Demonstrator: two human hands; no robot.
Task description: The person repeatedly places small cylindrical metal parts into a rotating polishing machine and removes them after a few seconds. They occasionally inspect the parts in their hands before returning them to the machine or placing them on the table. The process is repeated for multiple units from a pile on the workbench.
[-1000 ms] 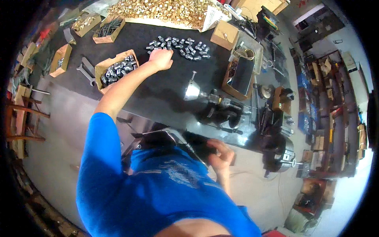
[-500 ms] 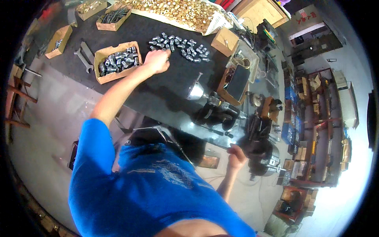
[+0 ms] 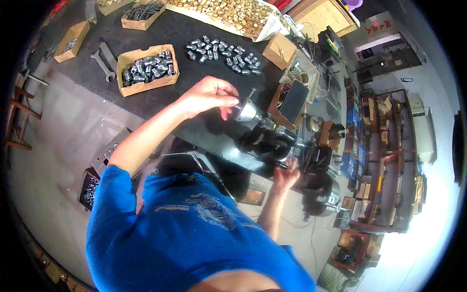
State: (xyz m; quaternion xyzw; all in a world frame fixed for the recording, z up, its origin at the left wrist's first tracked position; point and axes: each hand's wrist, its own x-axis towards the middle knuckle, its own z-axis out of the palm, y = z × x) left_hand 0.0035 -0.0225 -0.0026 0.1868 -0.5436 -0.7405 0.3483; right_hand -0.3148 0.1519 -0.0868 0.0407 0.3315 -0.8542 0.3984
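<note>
Through the head camera I have the left hand (image 3: 206, 98) over the dark bench (image 3: 116, 34), its fingers bent and drawn in toward the thumb, the tips right at the face of the silver cone (image 3: 248, 112) on the near end of the small machine (image 3: 266, 135). The hand covers part of that face, so I can't tell whether the tips pinch a small part or only touch the cone. To its right, lower down, I have the right hand (image 3: 286, 177) with fingers curled at the end of a dark handle (image 3: 281, 165) on the machine's near side; I can't tell if they grip it. Around them, from the left, I see a small open box (image 3: 64, 56) with a few bits in it, a wrench (image 3: 103, 68) lying flat, and a cardboard box (image 3: 152, 88) full of metal fittings. Loose fittings (image 3: 209, 48) lie spread beyond the left hand, below a heap of brass nuts (image 3: 228, 14). A bolt (image 3: 251, 94) sticks up from the cone, close beside the left fingertips. Farther right, a closed box (image 3: 278, 50) stands beyond a dark flat panel (image 3: 295, 97) resting on an open box.
</note>
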